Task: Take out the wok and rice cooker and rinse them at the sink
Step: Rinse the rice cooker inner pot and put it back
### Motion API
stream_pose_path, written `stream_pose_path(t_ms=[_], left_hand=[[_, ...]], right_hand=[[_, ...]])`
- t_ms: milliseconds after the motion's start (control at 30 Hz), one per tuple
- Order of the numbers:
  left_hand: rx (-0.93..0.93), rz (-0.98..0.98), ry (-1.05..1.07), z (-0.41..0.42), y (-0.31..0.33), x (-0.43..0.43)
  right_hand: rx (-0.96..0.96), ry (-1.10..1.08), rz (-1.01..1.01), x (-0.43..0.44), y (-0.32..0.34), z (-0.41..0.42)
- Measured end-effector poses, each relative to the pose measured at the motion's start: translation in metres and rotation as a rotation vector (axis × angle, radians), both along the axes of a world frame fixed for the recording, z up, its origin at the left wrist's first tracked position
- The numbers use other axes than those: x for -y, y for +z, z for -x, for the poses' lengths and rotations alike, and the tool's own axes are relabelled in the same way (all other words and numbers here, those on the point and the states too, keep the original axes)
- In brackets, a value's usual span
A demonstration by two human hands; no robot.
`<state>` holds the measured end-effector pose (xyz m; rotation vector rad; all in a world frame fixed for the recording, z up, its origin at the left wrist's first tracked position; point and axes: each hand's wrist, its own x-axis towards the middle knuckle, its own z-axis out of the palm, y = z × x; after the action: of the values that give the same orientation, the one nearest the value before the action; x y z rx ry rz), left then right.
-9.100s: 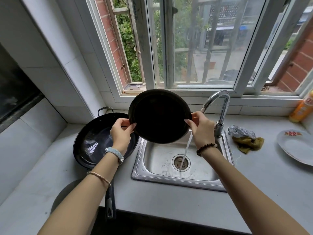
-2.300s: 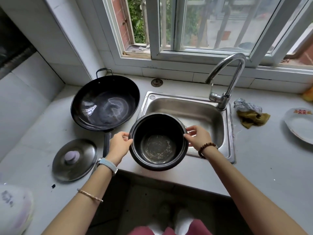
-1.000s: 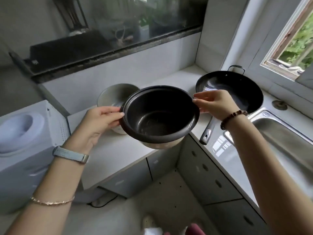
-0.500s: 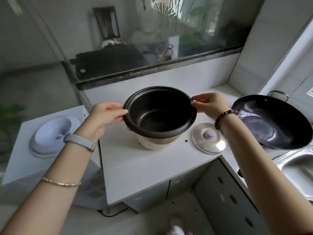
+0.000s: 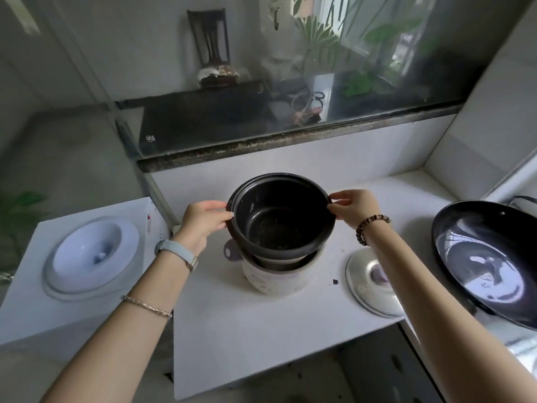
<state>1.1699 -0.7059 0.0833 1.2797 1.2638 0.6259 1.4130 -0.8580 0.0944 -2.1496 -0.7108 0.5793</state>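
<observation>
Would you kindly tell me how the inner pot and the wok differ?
The inner pot is deep and steep-walled; the wok is wide and shallow. The inner pot is held by its rim in the left hand and right hand over the cooker body; the wok sits untouched on the counter. Both are black, round and empty.
</observation>
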Motion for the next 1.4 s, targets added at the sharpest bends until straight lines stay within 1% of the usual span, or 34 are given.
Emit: stream_pose_path(t_ms=[133,367,533,700,833,1233,1400], left_hand=[[-0.035,0.007,0.034,-0.009,-0.016,-0.009],[-0.099,-0.043,0.037,-0.006,-0.033,-0.004],[-0.125,-0.035,0.046,-0.002,-0.046,-0.002],[-0.146,-0.064,0.025,-0.002,-0.053,0.002],[-0.150,-0.096,0.024,0.000,-0.060,0.008],[-0.169,-0.156,0.029,0.001,-0.066,0.012],[-0.195,-0.151,0.006,-0.001,-0.068,0.009]], right_hand=[[-0.022,0.013,0.039,-0.011,-0.015,-0.009],[-0.046,0.030,0.028,-0.008,-0.028,-0.017],[-0.014,0.060,0.053,-0.010,-0.033,-0.016],[-0.025,0.069,0.070,-0.011,-0.040,-0.016],[0.031,0.074,0.098,-0.010,-0.045,-0.013],[0.050,0.091,0.106,-0.008,-0.049,-0.010],[0.038,0.083,0.114,-0.009,-0.050,-0.011]])
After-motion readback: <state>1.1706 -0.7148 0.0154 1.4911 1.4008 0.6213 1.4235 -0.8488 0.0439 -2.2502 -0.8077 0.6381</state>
